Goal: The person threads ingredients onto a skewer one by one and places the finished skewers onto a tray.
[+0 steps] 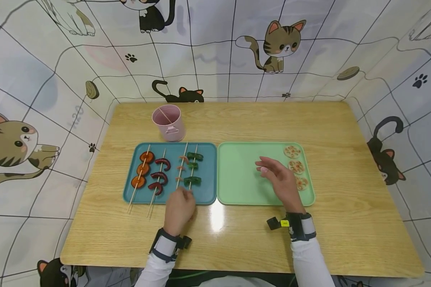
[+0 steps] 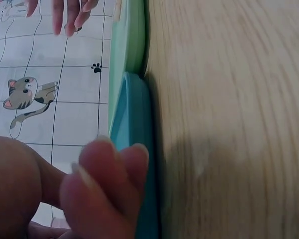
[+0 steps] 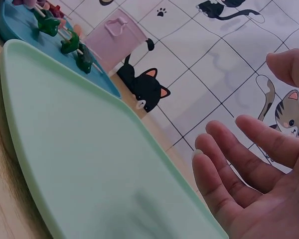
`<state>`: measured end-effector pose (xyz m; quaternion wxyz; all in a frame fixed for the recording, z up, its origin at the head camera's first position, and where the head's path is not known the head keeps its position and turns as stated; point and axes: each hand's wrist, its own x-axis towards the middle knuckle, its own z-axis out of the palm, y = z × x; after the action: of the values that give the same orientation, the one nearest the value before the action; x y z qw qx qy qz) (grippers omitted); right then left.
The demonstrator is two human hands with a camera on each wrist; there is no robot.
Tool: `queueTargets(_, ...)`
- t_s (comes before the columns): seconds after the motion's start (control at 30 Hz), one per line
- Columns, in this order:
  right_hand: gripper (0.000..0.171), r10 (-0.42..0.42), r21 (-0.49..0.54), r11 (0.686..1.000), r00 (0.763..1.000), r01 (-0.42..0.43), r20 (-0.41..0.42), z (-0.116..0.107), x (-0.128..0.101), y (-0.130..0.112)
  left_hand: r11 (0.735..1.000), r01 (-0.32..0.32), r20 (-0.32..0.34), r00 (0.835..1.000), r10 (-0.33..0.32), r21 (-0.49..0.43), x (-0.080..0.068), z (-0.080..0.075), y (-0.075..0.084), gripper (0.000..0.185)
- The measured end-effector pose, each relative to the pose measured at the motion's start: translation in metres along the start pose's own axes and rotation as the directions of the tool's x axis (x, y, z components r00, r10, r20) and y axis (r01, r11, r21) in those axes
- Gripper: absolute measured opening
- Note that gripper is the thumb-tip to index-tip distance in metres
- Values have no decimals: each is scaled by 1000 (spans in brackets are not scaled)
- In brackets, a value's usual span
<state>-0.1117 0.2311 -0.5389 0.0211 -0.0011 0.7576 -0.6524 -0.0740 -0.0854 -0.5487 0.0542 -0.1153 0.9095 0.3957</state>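
Note:
My left hand (image 1: pixel 179 209) is at the tray's front edge, fingers curled over the lower ends of two skewers. It appears to pinch a skewer end; the contact is hidden. One carries green pepper-like pieces (image 1: pixel 192 165), the other small pinkish-orange pieces (image 1: pixel 180 168). Both lie on the blue tray (image 1: pixel 209 191), left of which are a skewer of dark red curled pieces (image 1: pixel 159 177) and one of round orange-brown slices (image 1: pixel 142 169). Above the green tray (image 1: pixel 240 175), my right hand (image 1: pixel 281 183) hovers with fingers spread, holding nothing. Pale holed slices (image 1: pixel 296 167) line that tray's right side.
Behind the blue tray stands a pink bucket (image 1: pixel 170 125) with a thin stick in it. The two trays sit side by side on a wooden table (image 1: pixel 258 243). Cat-printed sheeting (image 1: pixel 215 59) surrounds the back and sides.

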Motion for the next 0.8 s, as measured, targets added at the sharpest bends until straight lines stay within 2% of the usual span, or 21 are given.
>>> queueTargets(0.23, 44, -9, -1, 1000, 1000, 9, 1, 0, 0, 2, 999, -18, -28, 999, 19, 36, 1, -4, -5, 26)
queueTargets(0.43, 45, -20, -4, 1000, 1000, 20, 0, 2, 2, 1, 977, -90, -62, 993, 103, 195, 1, -11, -4, 26)
queueTargets(0.53, 44, -7, 9, 1000, 1000, 7, 9, 5, 4, -2, 966, -101, -65, 991, 119, 236, -1, -15, -3, 29)
queueTargets(0.67, 41, -10, -12, 1000, 999, 11, 33, 11, 10, -6, 968, -115, -64, 989, 133, 223, -1, -25, -4, 31)
queueTargets(0.8, 41, -49, -52, 997, 996, 53, 77, 21, 22, -11, 972, -190, -55, 978, 200, 139, 8, -39, -7, 27)
